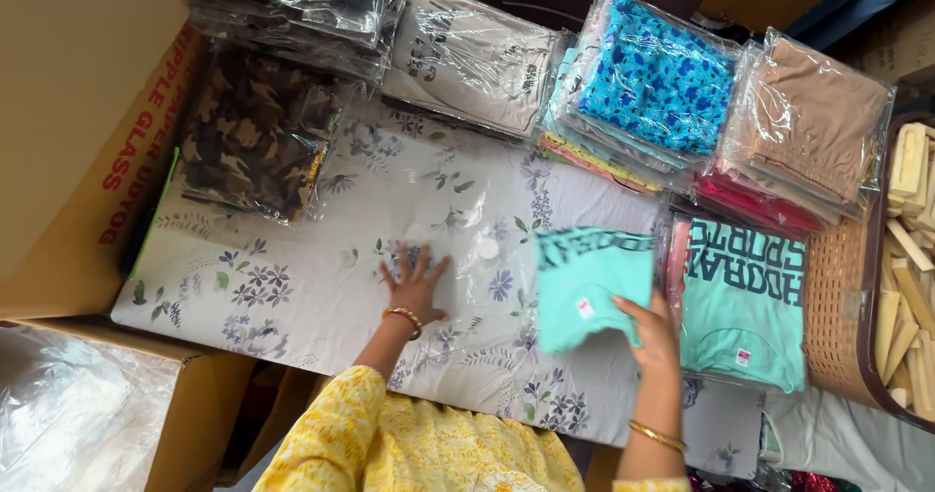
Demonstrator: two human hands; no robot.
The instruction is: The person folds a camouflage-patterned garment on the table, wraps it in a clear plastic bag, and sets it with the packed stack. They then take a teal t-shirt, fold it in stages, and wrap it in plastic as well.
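A white cloth (pixel 321 287) printed with purple flowers is covering the work surface across the middle of the frame. Brown cardboard boxes (pixel 68 132) are standing along the left edge, and another is sitting at the upper right. A woven basket (pixel 840 307) is resting at the right edge. Soft, even light is falling over everything.

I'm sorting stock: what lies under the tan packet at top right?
Under the tan packet sit more bagged garments; only their pink and red edges show. How many, and their prints, are covered. The right hand holds a teal shirt nearby.
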